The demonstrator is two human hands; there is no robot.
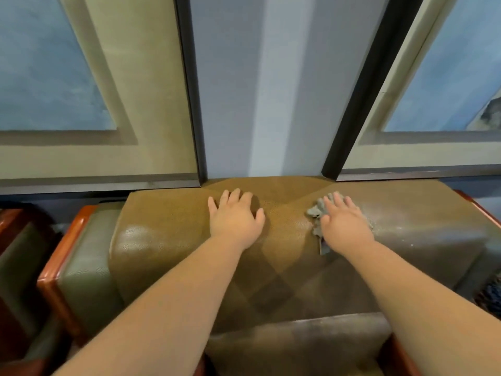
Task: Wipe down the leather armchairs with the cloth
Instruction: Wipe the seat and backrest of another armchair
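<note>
An olive-brown leather armchair fills the lower middle of the head view, its padded backrest top facing me. My left hand lies flat on the top of the backrest, fingers spread. My right hand presses a crumpled grey cloth onto the backrest top a little to the right, fingers straight. Most of the cloth is hidden under that hand; its edges stick out on the left and below. The leather to the right of the cloth looks streaked and shiny.
The chair has a glossy orange-brown wooden armrest on the left and another at the right edge. A second chair stands further left. Directly behind the backrest is a grey wall with two large framed pictures.
</note>
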